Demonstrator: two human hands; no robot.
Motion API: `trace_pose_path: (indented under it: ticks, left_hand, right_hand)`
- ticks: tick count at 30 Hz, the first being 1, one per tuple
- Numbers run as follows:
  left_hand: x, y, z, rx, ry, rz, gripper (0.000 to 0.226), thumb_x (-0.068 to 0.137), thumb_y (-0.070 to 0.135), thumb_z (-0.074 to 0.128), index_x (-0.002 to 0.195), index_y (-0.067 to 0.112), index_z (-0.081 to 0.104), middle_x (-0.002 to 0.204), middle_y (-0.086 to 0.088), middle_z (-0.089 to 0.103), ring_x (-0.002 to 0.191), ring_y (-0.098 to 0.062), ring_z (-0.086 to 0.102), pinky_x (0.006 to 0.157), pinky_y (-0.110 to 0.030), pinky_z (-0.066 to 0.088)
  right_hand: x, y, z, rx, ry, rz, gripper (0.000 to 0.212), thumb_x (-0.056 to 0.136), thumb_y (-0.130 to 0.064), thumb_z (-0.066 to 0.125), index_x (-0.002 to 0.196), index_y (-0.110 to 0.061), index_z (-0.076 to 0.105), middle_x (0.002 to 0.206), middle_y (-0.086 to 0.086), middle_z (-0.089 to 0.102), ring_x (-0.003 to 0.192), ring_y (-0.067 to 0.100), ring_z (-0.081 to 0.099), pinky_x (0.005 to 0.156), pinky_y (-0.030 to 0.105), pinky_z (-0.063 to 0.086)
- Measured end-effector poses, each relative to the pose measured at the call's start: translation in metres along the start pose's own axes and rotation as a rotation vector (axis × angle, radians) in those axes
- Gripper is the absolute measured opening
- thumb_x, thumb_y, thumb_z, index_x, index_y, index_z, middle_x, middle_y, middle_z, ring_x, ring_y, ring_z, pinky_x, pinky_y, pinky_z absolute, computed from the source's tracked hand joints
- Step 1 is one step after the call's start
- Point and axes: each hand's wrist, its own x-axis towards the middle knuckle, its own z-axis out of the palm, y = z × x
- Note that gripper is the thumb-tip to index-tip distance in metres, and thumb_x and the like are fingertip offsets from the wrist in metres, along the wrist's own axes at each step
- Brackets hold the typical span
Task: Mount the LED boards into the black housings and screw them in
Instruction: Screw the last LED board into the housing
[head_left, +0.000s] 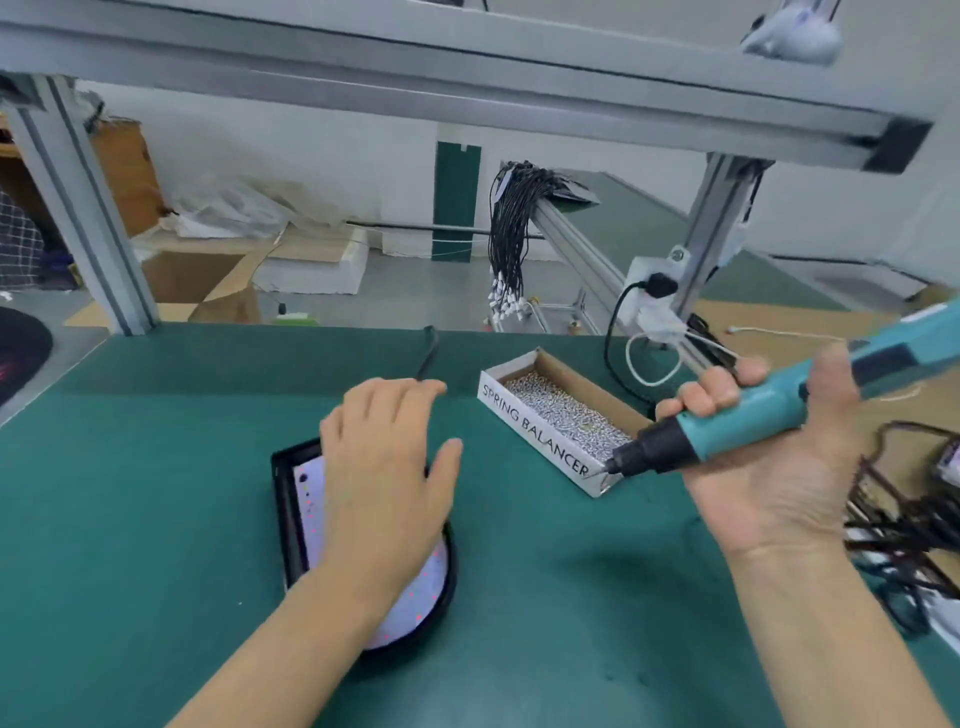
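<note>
We see a matt green worktop (156, 493), a cardboard box (550, 431) of shiny metal screws (561, 410), and a glossy black plastic housing (284, 499).

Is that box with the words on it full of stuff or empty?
Not empty. The open cardboard box holds a layer of small silvery screws over its bottom, and the screwdriver tip dips into its near corner.

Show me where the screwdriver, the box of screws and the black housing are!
electric screwdriver (748, 421), head view, on its teal body
box of screws (524, 415), head view, on its white lettered side
black housing (283, 499), head view, on its left rim
</note>
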Motion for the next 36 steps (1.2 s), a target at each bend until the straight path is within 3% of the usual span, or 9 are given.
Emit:
trace_pose_path:
  ticks: [2, 7, 16, 22, 26, 29, 33, 36]
  left_hand:
    - [0.030, 0.031, 0.022, -0.050, -0.182, 0.100, 0.019, 0.085, 0.024, 0.060, 0.101, 0.023, 0.069, 0.103, 0.004, 0.066, 0.104, -0.023, 0.054, 0.085, -0.030, 0.025]
    - [0.074, 0.073, 0.096, 0.076, -0.608, 0.112, 0.022, 0.089, 0.017, 0.052, 0.091, 0.024, 0.073, 0.095, 0.006, 0.071, 0.098, -0.016, 0.060, 0.093, -0.032, 0.029]
    - [0.082, 0.085, 0.135, 0.399, -0.827, 0.151, 0.010, 0.081, 0.009, 0.056, 0.079, 0.019, 0.060, 0.096, -0.001, 0.070, 0.095, -0.024, 0.060, 0.098, -0.041, 0.029]
    - [0.083, 0.092, 0.133, 0.453, -0.858, 0.210, 0.014, 0.083, 0.004, 0.052, 0.081, 0.017, 0.055, 0.102, -0.003, 0.069, 0.100, -0.023, 0.060, 0.101, -0.041, 0.027]
    - [0.080, 0.088, 0.121, 0.316, -0.745, 0.175, 0.023, 0.082, 0.009, 0.050, 0.062, 0.020, 0.054, 0.075, 0.002, 0.064, 0.079, -0.020, 0.052, 0.092, -0.034, 0.027]
    - [0.079, 0.078, 0.097, 0.044, -0.647, 0.032, 0.030, 0.085, 0.022, 0.056, 0.055, 0.018, 0.060, 0.059, 0.001, 0.057, 0.067, -0.015, 0.046, 0.080, -0.031, 0.030]
    - [0.072, 0.043, 0.048, -0.485, -0.560, -0.341, 0.017, 0.081, 0.020, 0.072, 0.065, 0.015, 0.073, 0.071, 0.003, 0.070, 0.073, -0.024, 0.061, 0.075, -0.031, 0.043]
    - [0.050, 0.017, 0.010, -0.605, -0.499, -0.445, 0.015, 0.081, 0.016, 0.072, 0.066, 0.013, 0.074, 0.078, -0.002, 0.070, 0.074, -0.024, 0.059, 0.069, -0.027, 0.042]
  right_hand:
    - [-0.005, -0.003, -0.003, -0.012, 0.025, -0.042, 0.053, 0.051, -0.057, 0.083, 0.071, -0.023, 0.047, 0.061, -0.006, 0.045, 0.056, 0.013, 0.045, 0.066, 0.029, 0.046]
    - [-0.005, -0.002, 0.001, -0.017, 0.139, -0.169, 0.057, 0.044, -0.057, 0.087, 0.068, -0.021, 0.048, 0.059, -0.003, 0.044, 0.053, 0.014, 0.044, 0.061, 0.028, 0.044]
    - [0.008, 0.004, 0.003, -0.040, 0.195, -0.208, 0.057, 0.041, -0.056, 0.089, 0.066, -0.019, 0.053, 0.057, 0.002, 0.046, 0.051, 0.017, 0.045, 0.057, 0.026, 0.047]
    - [0.009, 0.009, 0.001, -0.010, 0.206, -0.171, 0.054, 0.041, -0.052, 0.089, 0.065, -0.019, 0.054, 0.057, 0.002, 0.045, 0.052, 0.016, 0.045, 0.057, 0.026, 0.045]
    - [0.009, 0.011, 0.002, -0.013, 0.189, -0.160, 0.049, 0.042, -0.054, 0.088, 0.059, -0.022, 0.056, 0.057, 0.001, 0.046, 0.051, 0.015, 0.046, 0.058, 0.026, 0.046]
    - [0.009, 0.014, 0.006, 0.024, 0.161, -0.139, 0.058, 0.040, -0.060, 0.088, 0.063, -0.020, 0.053, 0.059, 0.001, 0.046, 0.052, 0.016, 0.046, 0.060, 0.026, 0.046]
    - [0.009, 0.023, 0.014, 0.046, 0.114, -0.106, 0.064, 0.038, -0.062, 0.088, 0.068, -0.019, 0.051, 0.061, 0.000, 0.048, 0.055, 0.015, 0.047, 0.064, 0.028, 0.047]
    - [0.007, 0.039, 0.027, 0.078, 0.065, -0.047, 0.063, 0.039, -0.061, 0.088, 0.068, -0.019, 0.051, 0.061, -0.001, 0.048, 0.055, 0.015, 0.048, 0.068, 0.029, 0.044]
